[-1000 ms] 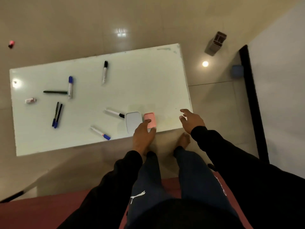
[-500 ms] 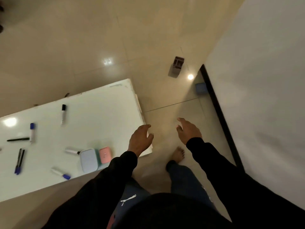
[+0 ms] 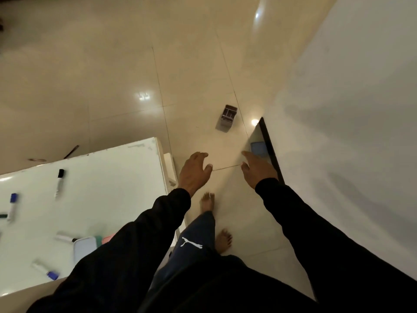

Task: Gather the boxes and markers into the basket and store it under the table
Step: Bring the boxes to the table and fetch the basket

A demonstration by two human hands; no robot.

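Observation:
A small dark basket [image 3: 227, 118] stands on the tiled floor ahead. Both hands are empty with fingers apart: my left hand [image 3: 194, 171] hovers past the table's right end, my right hand [image 3: 257, 169] reaches beside a blue box [image 3: 258, 149] on the floor by the wall. On the white table [image 3: 108, 177] at the left lie markers: a black-capped one [image 3: 59, 182], a blue-capped one [image 3: 12, 206], another blue-capped one [image 3: 44, 270] and one [image 3: 65, 237] by a pale blue box [image 3: 84, 246]. A pink box [image 3: 107, 238] is partly hidden under my left sleeve.
A white wall [image 3: 349, 109] with a dark baseboard [image 3: 269, 145] runs along the right. My bare feet [image 3: 207, 201] stand on the floor between table and wall. A dark stick-like thing [image 3: 71, 151] lies on the floor behind the table.
I have turned right and stepped away from the table. My left hand left the pink box; both hands moved over the floor toward the basket and blue box.

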